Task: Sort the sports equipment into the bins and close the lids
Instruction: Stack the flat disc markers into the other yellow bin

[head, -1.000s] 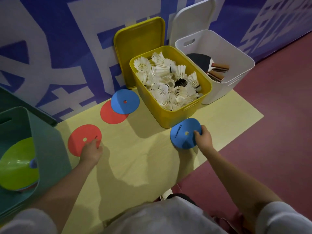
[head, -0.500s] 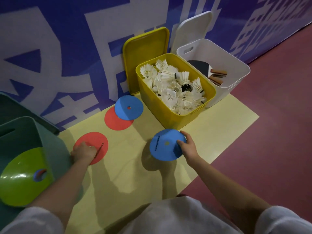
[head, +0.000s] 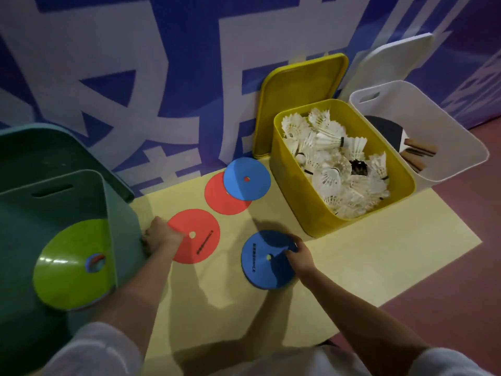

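Observation:
My right hand (head: 299, 257) pinches the right edge of a blue flat disc (head: 264, 264), held just over the yellow mat (head: 379, 253). At the left edge of a red disc (head: 196, 236) my left hand (head: 160, 236) has its fingers curled round the rim, close to the green bin (head: 54, 202). That bin stands open at the left with a lime-green disc (head: 70, 264) leaning inside it. Another red disc (head: 221, 199) lies farther back, partly under a second blue disc (head: 246, 179).
A yellow bin (head: 295, 191) full of white shuttlecocks (head: 333, 164) stands at the right, its yellow lid (head: 298, 104) leaning on the wall. Behind it a white bin (head: 439, 123) holds paddles (head: 417, 154); its white lid (head: 393, 61) leans on the wall. Red floor lies right of the mat.
My right hand has carried the blue disc leftward, away from the yellow bin. My left hand shifted from the red disc's near edge to its left rim. The view swung left.

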{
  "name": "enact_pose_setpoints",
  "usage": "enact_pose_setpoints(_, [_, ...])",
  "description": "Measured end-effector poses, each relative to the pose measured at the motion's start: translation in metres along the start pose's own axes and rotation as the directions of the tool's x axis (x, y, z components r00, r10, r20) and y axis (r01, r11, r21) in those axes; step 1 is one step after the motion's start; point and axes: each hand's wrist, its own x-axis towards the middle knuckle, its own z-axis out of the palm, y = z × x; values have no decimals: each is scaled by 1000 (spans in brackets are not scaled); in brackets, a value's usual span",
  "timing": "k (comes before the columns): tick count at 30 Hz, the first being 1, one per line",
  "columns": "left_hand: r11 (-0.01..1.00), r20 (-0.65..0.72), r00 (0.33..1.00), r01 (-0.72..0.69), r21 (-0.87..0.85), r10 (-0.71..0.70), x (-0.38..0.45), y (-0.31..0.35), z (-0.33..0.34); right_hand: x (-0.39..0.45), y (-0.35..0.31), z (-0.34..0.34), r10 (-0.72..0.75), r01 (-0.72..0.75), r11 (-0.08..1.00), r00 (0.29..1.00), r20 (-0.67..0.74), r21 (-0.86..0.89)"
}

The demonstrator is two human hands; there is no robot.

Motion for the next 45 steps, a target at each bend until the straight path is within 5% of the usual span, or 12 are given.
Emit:
enact_pose_setpoints(4, [991, 32, 990, -137, 8, 137, -7, -4, 5, 2, -5, -3, -1, 0, 1000, 999, 32, 10])
enact_pose_setpoints(7, [975, 168, 973, -130, -182, 161, -22, 5, -1, -3, -6, -7, -45, 41, 997, 998, 47, 72])
enact_pose_setpoints(11, [861, 162, 968, -88, -500, 194, -57, 25, -31, -18, -28, -12, -135, 117, 971, 988, 75, 207])
enact_pose_setpoints(19, [526, -184, 895, -393, -755, 406, -112, 20, -148, -47, -137, 10, -327, 249, 875, 937, 127, 415])
enact_pose_setpoints(28, [307, -354, 919, -392, -867, 172, -106, -100, -258, -123, -222, 115, -473, 359, 806, 868, 148, 470])
enact_pose_setpoints(33, [280, -360, 928, -372, -885, 96, -81, -200, -294, -175, -230, 201, -488, 363, 772, 864, 121, 522])
enact_pose_setpoints(39, [457, -410, 912, -363, -812, -4, -37, -308, -320, -219, -224, 295, -460, 350, 784, 882, 101, 514])
enact_pose_setpoints(45, [582, -322, 946, -277, -765, 26, 12, -360, -313, -240, -216, 355, -345, 305, 817, 939, -10, 489])
